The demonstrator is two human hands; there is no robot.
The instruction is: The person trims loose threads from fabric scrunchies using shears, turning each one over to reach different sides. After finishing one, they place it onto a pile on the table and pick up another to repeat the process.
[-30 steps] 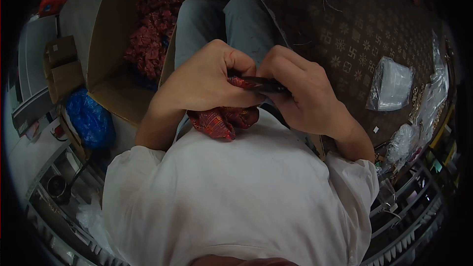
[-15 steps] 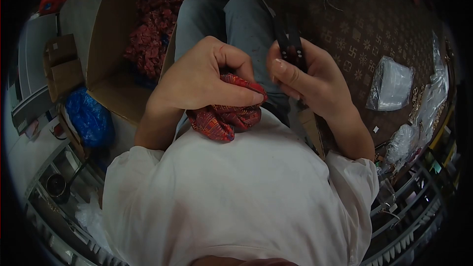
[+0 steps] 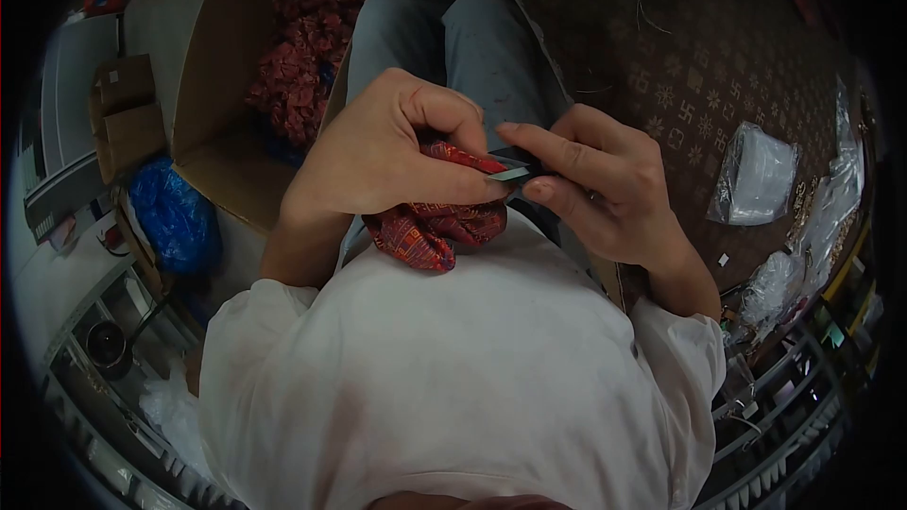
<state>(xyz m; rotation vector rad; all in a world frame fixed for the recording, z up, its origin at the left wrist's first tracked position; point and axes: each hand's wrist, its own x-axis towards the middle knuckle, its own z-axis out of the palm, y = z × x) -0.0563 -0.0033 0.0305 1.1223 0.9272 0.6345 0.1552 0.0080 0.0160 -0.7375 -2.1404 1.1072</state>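
My left hand (image 3: 387, 151) is closed on a red patterned cloth (image 3: 416, 234), which hangs over the front of the white shirt. Between the thumb and fingers, the cloth's upper edge sticks out to the right. In my right hand (image 3: 600, 175) is a small dark tool with a pale metal blade (image 3: 512, 174), its handle mostly hidden by the fingers. The blade lies at the cloth's edge, beside my left thumb tip.
A cardboard box (image 3: 213, 66) holds a heap of red cloth pieces (image 3: 298, 76). Left of it are a blue plastic bag (image 3: 175, 217) and a brown carton (image 3: 132, 127). Clear plastic bags (image 3: 756, 175) lie on the patterned brown surface (image 3: 661, 66) at right.
My right hand has turned and brought the tool down to the cloth's edge; the tool pointed upward before. My left hand keeps its hold on the cloth.
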